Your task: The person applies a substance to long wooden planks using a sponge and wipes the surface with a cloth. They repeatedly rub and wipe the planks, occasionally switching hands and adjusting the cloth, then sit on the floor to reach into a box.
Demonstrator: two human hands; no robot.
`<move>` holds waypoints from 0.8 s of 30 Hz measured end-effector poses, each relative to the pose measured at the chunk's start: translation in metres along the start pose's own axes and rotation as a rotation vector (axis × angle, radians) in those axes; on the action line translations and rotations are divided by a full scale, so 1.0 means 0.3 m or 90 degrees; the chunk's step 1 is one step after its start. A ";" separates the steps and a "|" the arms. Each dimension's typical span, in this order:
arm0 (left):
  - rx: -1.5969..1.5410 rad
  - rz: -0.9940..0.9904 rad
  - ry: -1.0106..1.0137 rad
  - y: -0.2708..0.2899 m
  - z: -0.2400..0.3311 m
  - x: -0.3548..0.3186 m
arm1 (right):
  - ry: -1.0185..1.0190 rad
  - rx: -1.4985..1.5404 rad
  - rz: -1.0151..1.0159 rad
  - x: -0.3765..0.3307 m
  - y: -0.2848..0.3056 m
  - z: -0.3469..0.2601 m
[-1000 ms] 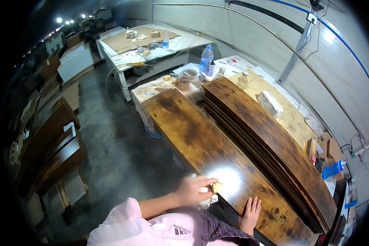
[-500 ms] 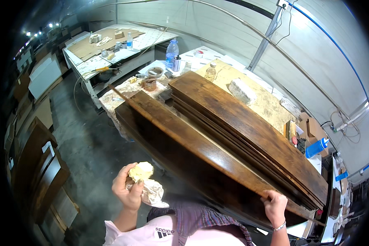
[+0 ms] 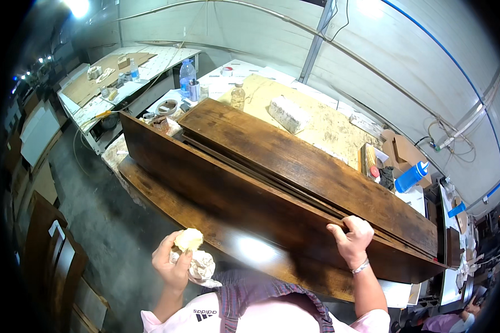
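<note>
Dark stained wood fills the middle: the long dark-brown wooden board (image 3: 244, 205) is tipped up on its long edge, leaning against a stack of similar dark boards (image 3: 311, 166) on the tabletop (image 3: 328, 130). The right hand (image 3: 350, 240) is curled over the board's upper edge near its right end, fingers wrapped tight. The left hand (image 3: 175, 266) sits low beside the board's near face, closed on a pale yellow sponge pad (image 3: 188, 240) and a crumpled white rag (image 3: 201, 265).

A one-hand grip so far off-centre looks risky; judging by the tilt, the board would sit steadier with the hold nearer the middle and the lower edge kept planted, so it can't slide off.

The count: one board tipped up, at least three more stacked flat behind, two clear plastic bottles (image 3: 187, 72) at the far end, one blue bottle (image 3: 410, 176) to the right, one whitish block (image 3: 289, 114).
</note>
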State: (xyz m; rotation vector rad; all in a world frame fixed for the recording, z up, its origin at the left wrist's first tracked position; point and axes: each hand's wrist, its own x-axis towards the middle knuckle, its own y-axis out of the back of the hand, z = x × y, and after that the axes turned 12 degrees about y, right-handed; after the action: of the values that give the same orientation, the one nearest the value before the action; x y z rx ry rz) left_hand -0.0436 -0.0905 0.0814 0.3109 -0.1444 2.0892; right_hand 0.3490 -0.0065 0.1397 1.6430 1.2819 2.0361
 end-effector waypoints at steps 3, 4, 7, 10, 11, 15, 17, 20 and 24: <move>0.022 -0.012 0.020 -0.040 0.024 -0.009 | -0.027 0.005 0.007 0.068 0.090 0.088; 0.021 -0.017 0.029 -0.057 0.032 -0.017 | -0.033 0.004 -0.001 0.098 0.123 0.126; 0.010 -0.035 0.045 -0.104 0.042 -0.039 | -0.073 0.024 -0.002 0.178 0.184 0.260; 0.054 -0.049 0.040 -0.148 0.044 -0.054 | -0.125 0.054 -0.006 0.244 0.204 0.398; 0.053 -0.055 0.039 -0.161 0.045 -0.062 | -0.138 0.054 -0.015 0.256 0.194 0.449; 0.100 -0.081 0.012 -0.205 0.062 -0.078 | -0.157 0.016 -0.053 0.282 0.121 0.660; 0.134 -0.078 0.021 -0.218 0.074 -0.097 | -0.179 0.027 -0.077 0.298 0.084 0.701; 0.165 -0.078 0.021 -0.232 0.079 -0.119 | -0.210 0.036 -0.121 0.300 0.013 0.776; 0.174 -0.087 0.006 -0.268 0.070 -0.123 | -0.253 0.078 -0.135 0.287 -0.088 0.890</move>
State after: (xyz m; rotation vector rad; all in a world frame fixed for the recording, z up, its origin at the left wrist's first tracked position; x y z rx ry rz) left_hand 0.0468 -0.0845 0.0896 0.4612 0.1654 1.9741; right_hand 0.5447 0.1929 0.1761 1.7636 1.3825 1.4450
